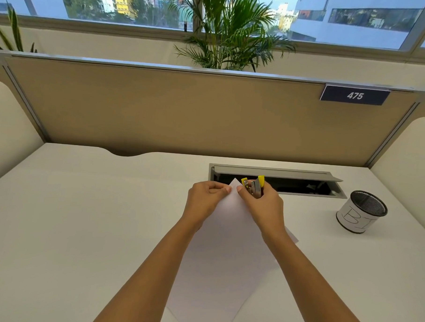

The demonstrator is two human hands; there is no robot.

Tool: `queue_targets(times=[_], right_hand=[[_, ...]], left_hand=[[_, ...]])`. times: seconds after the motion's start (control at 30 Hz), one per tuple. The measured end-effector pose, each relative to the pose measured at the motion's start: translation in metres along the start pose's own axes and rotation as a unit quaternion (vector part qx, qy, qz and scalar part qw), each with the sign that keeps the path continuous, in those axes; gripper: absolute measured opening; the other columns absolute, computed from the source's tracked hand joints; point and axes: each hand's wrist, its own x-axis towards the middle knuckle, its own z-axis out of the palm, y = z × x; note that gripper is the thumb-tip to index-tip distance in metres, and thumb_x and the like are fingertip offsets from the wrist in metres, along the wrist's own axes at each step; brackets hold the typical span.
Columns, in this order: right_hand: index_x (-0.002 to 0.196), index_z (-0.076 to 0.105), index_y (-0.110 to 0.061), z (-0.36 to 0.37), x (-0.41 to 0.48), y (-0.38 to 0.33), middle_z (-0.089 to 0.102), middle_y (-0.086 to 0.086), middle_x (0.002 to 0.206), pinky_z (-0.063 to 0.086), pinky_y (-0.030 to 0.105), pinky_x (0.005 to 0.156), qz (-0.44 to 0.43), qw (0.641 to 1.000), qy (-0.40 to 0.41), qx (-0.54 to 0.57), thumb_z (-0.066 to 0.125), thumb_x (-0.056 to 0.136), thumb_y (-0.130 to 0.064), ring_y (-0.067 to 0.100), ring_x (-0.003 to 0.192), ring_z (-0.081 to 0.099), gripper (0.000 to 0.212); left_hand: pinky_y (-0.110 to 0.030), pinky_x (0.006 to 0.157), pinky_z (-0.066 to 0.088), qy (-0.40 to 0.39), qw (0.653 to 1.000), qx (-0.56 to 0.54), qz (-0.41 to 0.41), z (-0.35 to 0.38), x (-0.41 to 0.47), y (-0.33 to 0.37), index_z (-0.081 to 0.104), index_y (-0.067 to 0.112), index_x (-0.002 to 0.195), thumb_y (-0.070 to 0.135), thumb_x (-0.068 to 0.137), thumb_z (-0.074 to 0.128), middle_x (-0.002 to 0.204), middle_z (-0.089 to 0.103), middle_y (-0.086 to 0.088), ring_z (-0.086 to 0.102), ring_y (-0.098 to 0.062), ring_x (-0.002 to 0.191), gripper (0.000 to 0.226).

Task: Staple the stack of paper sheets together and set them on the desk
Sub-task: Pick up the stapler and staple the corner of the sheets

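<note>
A stack of white paper sheets is held above the white desk, turned so one corner points away from me. My left hand pinches that far corner from the left. My right hand grips a small yellow and metal stapler at the right side of the same corner, with its thumb on the paper's edge. The stapler's jaws stand apart, right beside the corner. Both forearms cover parts of the sheets.
A grey cable hatch with its lid up lies in the desk just behind my hands. A white-wrapped black mesh cup stands at the right. A tan partition closes the desk's far side.
</note>
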Motion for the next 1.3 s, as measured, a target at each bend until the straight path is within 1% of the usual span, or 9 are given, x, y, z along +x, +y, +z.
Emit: queue_targets(times=[0.13, 0.23, 0.4, 0.53, 0.73, 0.9, 1.0, 1.17, 1.3], right_hand=[[0.095, 0.059, -0.011, 0.003, -0.001, -0.002, 0.058, 0.002, 0.089, 0.040, 0.019, 0.062, -0.021, 0.999, -0.009, -0.038, 0.059, 0.086, -0.041, 0.013, 0.080, 0.054, 0.031], [0.099, 0.058, -0.010, 0.003, -0.003, -0.003, 0.054, 0.004, 0.100, 0.037, 0.019, 0.066, -0.049, 0.995, -0.004, -0.081, 0.049, 0.092, -0.040, 0.013, 0.086, 0.050, 0.032], [0.114, 0.062, -0.011, 0.002, -0.008, -0.003, 0.053, 0.004, 0.110, 0.035, 0.016, 0.071, -0.104, 0.988, 0.024, -0.113, 0.057, 0.091, -0.026, 0.007, 0.086, 0.046, 0.028], [0.117, 0.063, -0.012, 0.002, -0.009, -0.005, 0.055, 0.006, 0.110, 0.030, 0.003, 0.061, -0.121, 0.984, 0.032, -0.128, 0.059, 0.089, -0.026, 0.007, 0.084, 0.045, 0.031], [0.116, 0.063, -0.012, 0.003, -0.009, -0.006, 0.057, 0.007, 0.111, 0.032, 0.011, 0.065, -0.121, 0.983, 0.033, -0.136, 0.060, 0.089, -0.025, 0.007, 0.085, 0.045, 0.031], [0.115, 0.063, -0.011, 0.003, -0.011, -0.006, 0.057, 0.007, 0.111, 0.027, 0.000, 0.059, -0.122, 0.981, 0.041, -0.146, 0.060, 0.088, -0.026, 0.007, 0.085, 0.045, 0.031], [0.117, 0.063, -0.010, 0.004, -0.013, -0.008, 0.056, 0.005, 0.107, 0.028, 0.000, 0.057, -0.127, 0.979, 0.051, -0.152, 0.061, 0.088, -0.026, 0.006, 0.084, 0.044, 0.033], [0.122, 0.061, -0.013, 0.008, -0.014, -0.009, 0.043, -0.005, 0.095, 0.028, 0.002, 0.054, -0.120, 0.977, 0.062, -0.166, 0.061, 0.088, -0.027, 0.006, 0.080, 0.044, 0.037], [0.123, 0.060, -0.011, 0.011, -0.014, -0.008, 0.049, 0.000, 0.099, 0.028, 0.002, 0.055, -0.105, 0.981, 0.059, -0.150, 0.062, 0.087, -0.026, 0.006, 0.081, 0.044, 0.040]], left_hand=[[-0.028, 0.077, 0.053, 0.002, 1.000, 0.005, 0.001, 0.000, 0.001, 0.000, 0.070, 0.014, 0.100, 0.030, 0.085, 0.063, 0.105, 0.070, -0.009, 0.065, -0.022, 0.090, 0.023], [-0.025, 0.076, 0.049, 0.005, 1.000, 0.021, 0.003, 0.000, 0.001, 0.000, 0.069, 0.012, 0.105, 0.030, 0.086, 0.061, 0.109, 0.067, -0.009, 0.062, -0.022, 0.092, 0.027], [-0.023, 0.074, 0.048, -0.001, 1.000, 0.028, 0.006, -0.001, 0.002, 0.001, 0.068, 0.011, 0.107, 0.030, 0.087, 0.060, 0.110, 0.066, -0.009, 0.060, -0.022, 0.093, 0.029], [-0.028, 0.077, 0.051, -0.008, 1.000, 0.009, 0.003, -0.002, 0.002, 0.002, 0.068, 0.011, 0.108, 0.030, 0.086, 0.062, 0.110, 0.067, -0.010, 0.062, -0.024, 0.094, 0.029], [-0.033, 0.082, 0.053, -0.017, 1.000, -0.012, -0.022, -0.001, 0.003, 0.002, 0.067, 0.010, 0.109, 0.029, 0.084, 0.064, 0.111, 0.067, -0.012, 0.063, -0.027, 0.096, 0.031], [-0.030, 0.078, 0.053, -0.017, 0.999, -0.009, -0.027, -0.001, 0.003, 0.000, 0.067, 0.009, 0.110, 0.029, 0.085, 0.063, 0.111, 0.066, -0.012, 0.062, -0.027, 0.094, 0.032], [-0.019, 0.067, 0.049, -0.008, 1.000, 0.006, -0.012, 0.001, 0.003, 0.001, 0.067, 0.008, 0.109, 0.028, 0.085, 0.062, 0.109, 0.066, -0.009, 0.059, -0.021, 0.088, 0.031], [-0.024, 0.077, 0.047, 0.016, 0.999, 0.030, 0.016, 0.004, 0.003, 0.000, 0.068, 0.008, 0.108, 0.029, 0.085, 0.063, 0.109, 0.068, -0.011, 0.058, -0.018, 0.088, 0.031], [-0.025, 0.078, 0.048, 0.023, 0.999, 0.041, 0.021, 0.005, 0.003, 0.000, 0.068, 0.007, 0.107, 0.027, 0.085, 0.063, 0.109, 0.068, -0.012, 0.059, -0.021, 0.091, 0.031]])
